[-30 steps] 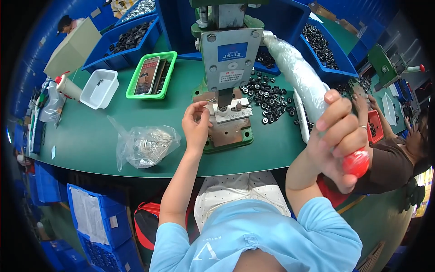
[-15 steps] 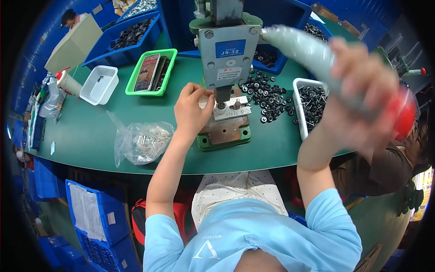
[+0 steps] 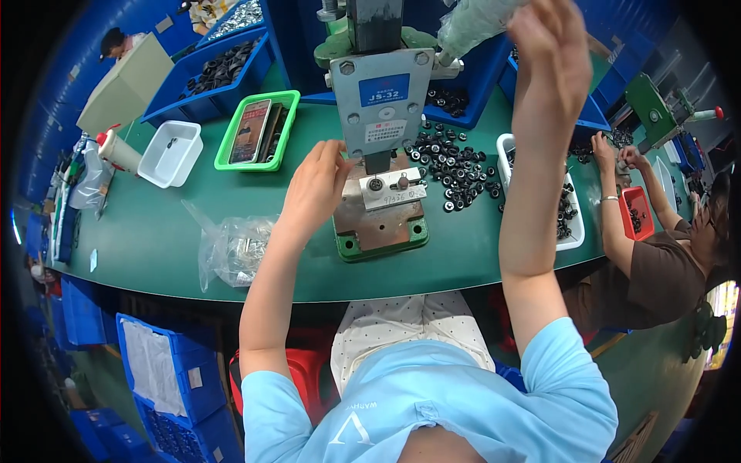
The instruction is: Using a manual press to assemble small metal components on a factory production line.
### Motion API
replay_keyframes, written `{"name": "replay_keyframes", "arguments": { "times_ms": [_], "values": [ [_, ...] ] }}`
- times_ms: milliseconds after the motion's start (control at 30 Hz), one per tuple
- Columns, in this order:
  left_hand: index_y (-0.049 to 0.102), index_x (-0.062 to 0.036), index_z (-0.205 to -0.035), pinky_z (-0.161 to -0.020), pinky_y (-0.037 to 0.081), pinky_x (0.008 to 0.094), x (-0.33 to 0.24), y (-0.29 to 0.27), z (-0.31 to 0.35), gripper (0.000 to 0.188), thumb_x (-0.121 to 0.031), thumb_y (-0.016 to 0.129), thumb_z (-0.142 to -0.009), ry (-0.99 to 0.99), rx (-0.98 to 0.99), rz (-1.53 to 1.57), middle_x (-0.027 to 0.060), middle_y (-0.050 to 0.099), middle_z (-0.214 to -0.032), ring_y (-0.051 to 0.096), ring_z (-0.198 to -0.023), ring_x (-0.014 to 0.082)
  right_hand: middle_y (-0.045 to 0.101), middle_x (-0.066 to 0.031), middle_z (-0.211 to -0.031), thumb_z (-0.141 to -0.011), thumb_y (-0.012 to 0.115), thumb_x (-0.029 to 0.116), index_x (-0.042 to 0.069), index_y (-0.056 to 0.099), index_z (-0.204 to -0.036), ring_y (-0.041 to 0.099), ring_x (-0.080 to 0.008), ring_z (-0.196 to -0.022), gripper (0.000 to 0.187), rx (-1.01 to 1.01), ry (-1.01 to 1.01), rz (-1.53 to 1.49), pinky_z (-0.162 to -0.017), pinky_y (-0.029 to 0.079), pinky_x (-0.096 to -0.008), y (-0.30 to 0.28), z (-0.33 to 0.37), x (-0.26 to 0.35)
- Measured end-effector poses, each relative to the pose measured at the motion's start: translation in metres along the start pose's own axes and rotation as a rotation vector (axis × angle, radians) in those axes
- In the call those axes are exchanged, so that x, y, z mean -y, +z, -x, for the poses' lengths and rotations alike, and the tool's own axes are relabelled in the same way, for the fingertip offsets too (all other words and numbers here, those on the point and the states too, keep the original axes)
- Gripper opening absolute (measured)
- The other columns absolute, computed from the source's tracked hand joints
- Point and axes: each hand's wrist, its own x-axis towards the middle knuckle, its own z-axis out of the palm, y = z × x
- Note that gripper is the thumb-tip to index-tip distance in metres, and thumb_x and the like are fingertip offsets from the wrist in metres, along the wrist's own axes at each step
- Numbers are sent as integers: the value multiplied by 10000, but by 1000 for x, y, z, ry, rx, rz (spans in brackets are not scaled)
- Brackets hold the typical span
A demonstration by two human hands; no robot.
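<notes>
Table before me carries the press, its wrapped lever slanting up rightward to the right hand, too blurred for me to tell its grip. Nearer the plate is the left hand, fingers bunched, any pinch hidden; the plate lies crosswise just right of it, bearing a black part beneath the ram.

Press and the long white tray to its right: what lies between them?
In the head view, loose black round parts lie scattered on the green tabletop between the press and that tray.
</notes>
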Motion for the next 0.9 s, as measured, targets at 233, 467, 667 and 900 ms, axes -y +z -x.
{"name": "replay_keyframes", "arguments": {
  "times_ms": [233,467,667,900],
  "values": [
    [632,-18,-820,-642,474,396,-5,-3,-10,82,-99,641,-807,113,53,-133,112,563,-820,583,-779,301,631,-37,-900,-873,586,60,8,611,-972,587,-97,-857,115,113,552,141,-783,448,-227,-44,113,-45],
    [633,-24,-830,-645,478,388,-8,-15,-8,61,-61,636,-782,116,41,-157,105,548,-789,583,-753,290,645,-63,-886,-819,593,54,22,647,-904,613,-132,-762,106,510,717,396,-723,482,-254,-41,176,-60],
    [608,-38,-867,-640,476,397,-8,-18,0,83,-48,619,-785,87,16,-113,106,552,-799,583,-748,304,612,-59,-869,-757,677,103,48,670,-916,541,-208,-879,168,531,576,495,-776,461,-314,-17,185,-64],
    [627,-32,-856,-614,484,394,-8,-2,0,67,-51,624,-792,46,-2,-76,110,589,-746,602,-678,308,624,-30,-852,-707,736,123,89,701,-853,488,-225,-882,153,503,431,613,-787,420,-333,-10,194,-72]
  ]
}}
